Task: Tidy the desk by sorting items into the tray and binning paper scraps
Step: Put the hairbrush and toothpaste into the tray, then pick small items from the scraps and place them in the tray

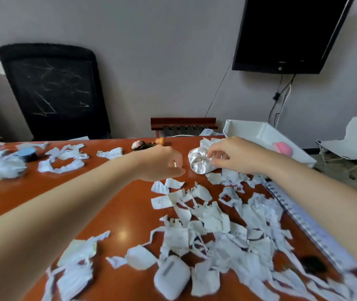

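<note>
Hands both reach to the far side of the tabletop (129, 213). Right hand (234, 156) has its fingertips curled onto a crumpled silver lump (199, 161), pinching its right edge. Left hand (162, 164) is just left of the lump with fingers curled under; cannot tell if it holds anything. Lump is roundish with no clear long axis and sits between the hands. White tray (260, 131) is just behind and right of the right hand, so that hand is nearer; a pink thing (282, 148) lies inside. Paper scraps (205, 220) litter the orange-brown top. Earbud case (171, 276) at near edge, notebook (307, 227) on the right. No bin in view. Black chair (51, 90) and wall screen (286, 33) behind.
</note>
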{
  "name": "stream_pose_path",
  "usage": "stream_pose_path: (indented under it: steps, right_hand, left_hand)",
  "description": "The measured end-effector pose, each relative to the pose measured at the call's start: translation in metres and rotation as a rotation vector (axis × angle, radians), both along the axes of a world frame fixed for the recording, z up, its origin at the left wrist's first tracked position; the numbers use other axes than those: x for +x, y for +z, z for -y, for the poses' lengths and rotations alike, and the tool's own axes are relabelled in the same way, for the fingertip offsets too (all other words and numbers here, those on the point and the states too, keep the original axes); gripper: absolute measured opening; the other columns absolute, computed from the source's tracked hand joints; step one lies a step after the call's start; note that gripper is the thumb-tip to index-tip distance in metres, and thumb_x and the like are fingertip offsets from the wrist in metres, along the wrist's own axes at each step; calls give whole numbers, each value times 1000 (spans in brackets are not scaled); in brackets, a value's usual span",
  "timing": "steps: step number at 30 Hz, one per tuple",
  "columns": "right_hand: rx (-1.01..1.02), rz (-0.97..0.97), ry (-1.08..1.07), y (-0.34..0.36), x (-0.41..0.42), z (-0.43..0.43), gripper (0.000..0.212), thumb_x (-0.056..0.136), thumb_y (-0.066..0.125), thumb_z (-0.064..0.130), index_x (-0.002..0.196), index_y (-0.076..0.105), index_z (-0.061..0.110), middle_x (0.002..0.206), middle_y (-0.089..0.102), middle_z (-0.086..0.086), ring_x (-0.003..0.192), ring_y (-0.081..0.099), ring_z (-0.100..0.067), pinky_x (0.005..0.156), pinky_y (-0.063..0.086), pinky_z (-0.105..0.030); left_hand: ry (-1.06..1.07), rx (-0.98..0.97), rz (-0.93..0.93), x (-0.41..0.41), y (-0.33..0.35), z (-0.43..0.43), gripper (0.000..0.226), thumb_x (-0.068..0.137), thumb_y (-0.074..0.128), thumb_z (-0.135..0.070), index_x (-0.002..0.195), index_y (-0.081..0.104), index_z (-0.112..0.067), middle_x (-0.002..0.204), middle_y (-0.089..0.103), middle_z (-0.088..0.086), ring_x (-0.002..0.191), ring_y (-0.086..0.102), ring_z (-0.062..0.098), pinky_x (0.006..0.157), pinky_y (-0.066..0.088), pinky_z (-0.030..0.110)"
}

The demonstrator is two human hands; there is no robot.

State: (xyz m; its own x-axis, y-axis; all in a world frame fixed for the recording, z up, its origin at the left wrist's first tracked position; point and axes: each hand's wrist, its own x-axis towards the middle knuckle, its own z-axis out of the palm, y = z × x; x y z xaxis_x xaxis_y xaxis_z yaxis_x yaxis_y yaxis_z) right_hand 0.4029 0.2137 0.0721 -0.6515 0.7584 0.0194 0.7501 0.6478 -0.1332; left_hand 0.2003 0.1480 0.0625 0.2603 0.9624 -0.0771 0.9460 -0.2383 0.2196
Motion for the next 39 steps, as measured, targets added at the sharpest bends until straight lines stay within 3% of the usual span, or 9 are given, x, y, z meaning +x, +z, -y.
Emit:
stream_pose_path:
  steps: [4, 12, 18, 23, 31, 36, 39]
  right_hand:
    - [-14, -18, -20, -1, 33, 52, 24, 92, 55, 36, 112, 63, 27, 95, 59, 14, 91, 61, -9, 86, 52, -36]
    - [-101, -74, -70, -28, 89, 113, 21, 91, 57, 31, 111, 63, 28, 88, 59, 19, 88, 61, -7, 84, 52, -30]
    - [-183, -1, -166, -59, 135, 129, 24, 92, 55, 23, 116, 60, 24, 107, 62, 4, 98, 60, -11, 89, 50, -28]
    - [-166, 126, -263, -78, 169, 127, 26, 90, 59, 22, 116, 59, 22, 114, 59, 0, 98, 55, -14, 88, 47, -28]
    - [-201, -159, -299, -111, 174, 120, 28, 85, 67, 20, 113, 61, 20, 97, 53, 4, 91, 52, -11, 66, 39, -11]
    - [-269, -239, -334, -114, 166, 109, 21, 85, 68, 21, 100, 54, 21, 87, 49, 6, 82, 50, -12, 69, 41, -17]
    - [-307, -213, -359, -115, 161, 101, 24, 86, 66, 26, 103, 50, 21, 94, 50, 5, 88, 50, -13, 76, 42, -23]
  left_hand:
    - [-11, -25, 22, 13, -4, 58, 28, 95, 50, -35, 117, 59, -20, 115, 64, -3, 99, 62, 13, 87, 55, 28]
    - [71, -64, -76, 34, -42, 134, 38, 92, 49, -46, 122, 53, -23, 118, 62, -5, 100, 60, 13, 88, 53, 30]
    - [142, 1, -130, 48, -79, 155, 38, 91, 49, -49, 117, 51, -21, 119, 55, -2, 96, 59, 16, 79, 53, 29]
    - [187, 6, -116, 54, -84, 156, 38, 91, 51, -46, 121, 46, -24, 115, 59, -1, 93, 59, 16, 76, 53, 29]
    - [214, -149, -87, 53, -77, 140, 48, 87, 58, -46, 127, 49, -22, 122, 59, -1, 102, 57, 16, 81, 49, 23]
    - [198, -265, -83, 51, -72, 128, 51, 85, 61, -47, 128, 50, -22, 127, 56, -1, 109, 54, 17, 95, 48, 28]
    - [208, -295, -115, 49, -72, 122, 54, 82, 64, -48, 127, 49, -24, 128, 55, -1, 111, 54, 19, 98, 48, 34]
